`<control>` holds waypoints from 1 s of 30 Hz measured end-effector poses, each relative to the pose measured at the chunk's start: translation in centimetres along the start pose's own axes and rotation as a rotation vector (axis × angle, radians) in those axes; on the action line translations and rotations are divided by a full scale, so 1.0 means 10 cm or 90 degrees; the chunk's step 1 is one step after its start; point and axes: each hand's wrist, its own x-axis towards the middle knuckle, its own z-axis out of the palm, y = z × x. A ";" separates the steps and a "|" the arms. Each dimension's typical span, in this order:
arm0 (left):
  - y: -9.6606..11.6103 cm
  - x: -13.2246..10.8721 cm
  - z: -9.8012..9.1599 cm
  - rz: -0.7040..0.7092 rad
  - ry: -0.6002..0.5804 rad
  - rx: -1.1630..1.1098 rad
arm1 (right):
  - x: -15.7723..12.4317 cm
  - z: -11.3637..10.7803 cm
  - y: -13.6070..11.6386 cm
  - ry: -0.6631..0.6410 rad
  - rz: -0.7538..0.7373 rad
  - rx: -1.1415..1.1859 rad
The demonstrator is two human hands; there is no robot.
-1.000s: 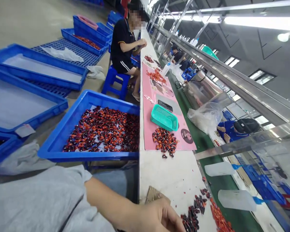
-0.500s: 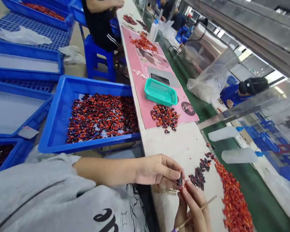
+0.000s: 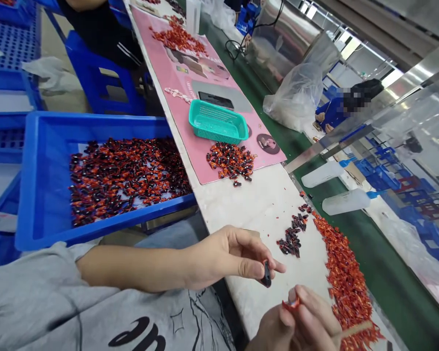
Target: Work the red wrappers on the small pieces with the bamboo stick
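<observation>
Glossy black piece [image 3: 266, 275], orange-red scraps [image 3: 347, 278], teal mesh basket [image 3: 218, 122], pink printed mat [image 3: 190, 146]

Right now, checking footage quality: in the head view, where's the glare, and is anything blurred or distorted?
Head view: glare sits on the clear shield; the wide lens tilts and bends the white workbench; the red pieces at right blur together.

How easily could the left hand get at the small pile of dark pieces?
Quite easily, it seems: the left hand sits just short of the small pile of dark pieces, with only bare white bench between, though it holds a dark piece already.
</observation>
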 end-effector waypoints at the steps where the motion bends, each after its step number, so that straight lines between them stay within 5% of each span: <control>1: -0.01 0.00 0.00 0.030 0.006 0.047 | 0.00 0.02 -0.03 0.012 0.040 0.023; 8: -0.09 0.00 -0.04 0.130 0.037 0.158 | -0.04 0.15 -0.17 -0.019 0.148 0.113; 17: -0.11 0.01 -0.03 0.091 0.075 0.200 | -0.10 0.04 -0.05 -0.129 0.068 0.034; 23: -0.02 0.03 -0.14 0.254 0.000 0.500 | -0.14 0.08 -0.14 -0.145 0.079 0.020; 30: -0.15 0.03 -0.23 0.254 0.037 0.482 | -0.10 0.08 -0.12 -0.181 0.019 -0.061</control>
